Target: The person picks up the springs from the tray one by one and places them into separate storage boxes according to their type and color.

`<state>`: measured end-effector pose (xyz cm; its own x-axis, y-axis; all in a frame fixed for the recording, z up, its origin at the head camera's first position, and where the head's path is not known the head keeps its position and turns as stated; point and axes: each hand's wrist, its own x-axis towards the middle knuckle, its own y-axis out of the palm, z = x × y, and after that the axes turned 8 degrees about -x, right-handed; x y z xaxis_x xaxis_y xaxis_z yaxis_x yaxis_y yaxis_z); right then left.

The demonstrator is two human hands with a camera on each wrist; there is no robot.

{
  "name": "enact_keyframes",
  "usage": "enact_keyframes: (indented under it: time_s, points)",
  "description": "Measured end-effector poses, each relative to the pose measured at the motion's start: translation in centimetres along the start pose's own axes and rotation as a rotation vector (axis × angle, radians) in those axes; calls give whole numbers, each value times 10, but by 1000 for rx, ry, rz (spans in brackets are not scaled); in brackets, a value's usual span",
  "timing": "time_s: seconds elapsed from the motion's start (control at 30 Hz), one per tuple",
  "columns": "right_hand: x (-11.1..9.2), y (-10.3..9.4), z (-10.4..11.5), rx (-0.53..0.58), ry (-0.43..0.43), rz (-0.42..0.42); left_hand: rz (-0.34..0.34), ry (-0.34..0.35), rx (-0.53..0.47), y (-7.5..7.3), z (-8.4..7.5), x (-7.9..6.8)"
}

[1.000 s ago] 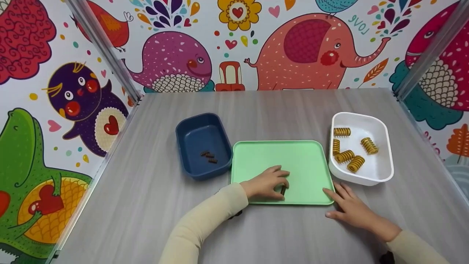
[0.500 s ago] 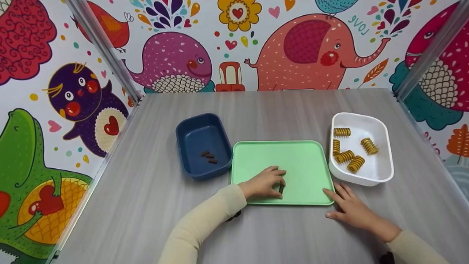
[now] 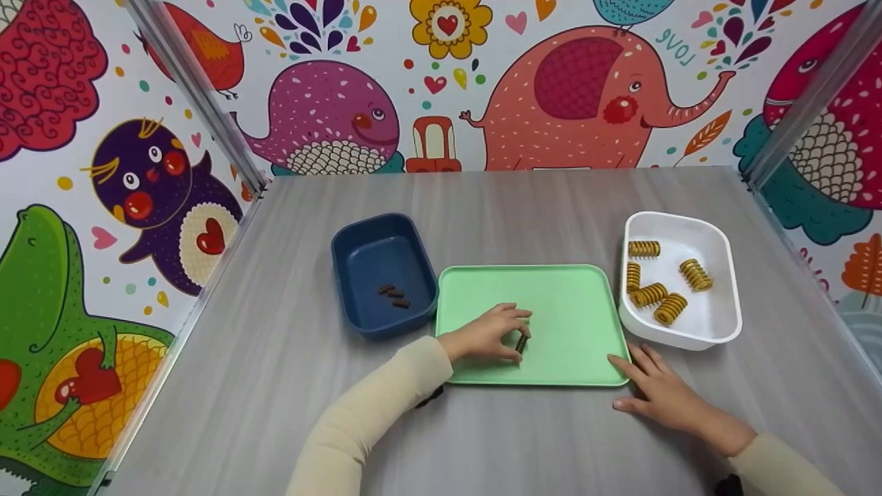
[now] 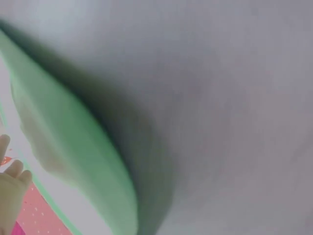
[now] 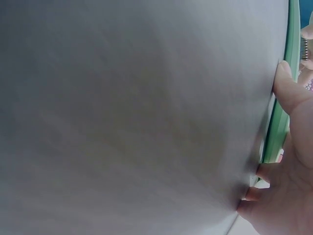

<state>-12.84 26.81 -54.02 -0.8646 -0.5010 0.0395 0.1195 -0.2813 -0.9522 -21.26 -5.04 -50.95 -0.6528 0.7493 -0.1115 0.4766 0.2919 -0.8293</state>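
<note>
In the head view my left hand (image 3: pixel 488 335) is over the green tray (image 3: pixel 572 324), pinching a small dark brown spring (image 3: pixel 521 344) between thumb and finger. The spring's coils also show as a dark striped piece at the right edge of the right wrist view. My right hand (image 3: pixel 665 393) lies at the tray's near right corner, fingers spread, with a fingertip touching the rim. At the left edge of the left wrist view only some left-hand fingers (image 4: pixel 13 178) appear; the spring is out of sight there.
Left of the tray stands a dark blue bin (image 3: pixel 372 241) holding several small dark brown springs (image 3: pixel 395 293). A white bin (image 3: pixel 716 303) at the right contains several larger yellow springs (image 3: pixel 670 308). Patterned panels enclose the grey table (image 3: pixel 524 213) at the back and sides.
My left hand has slid left and slightly away from me across the tray, carrying the pinched spring. The right hand stays in place.
</note>
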Motion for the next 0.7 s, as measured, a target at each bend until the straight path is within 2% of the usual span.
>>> enact_keyframes:
  time_s: [0.23,0.5,0.7]
  points:
    - [0,1,-1,-5,-4,-12,-46,23,-10,-20,5,-8]
    - [1,0,0,-11,-2,-7,-120,7,-21,-48,14,-26]
    - [0,1,-1,-4,-11,-23,-164,-9,-80,-72,20,-35]
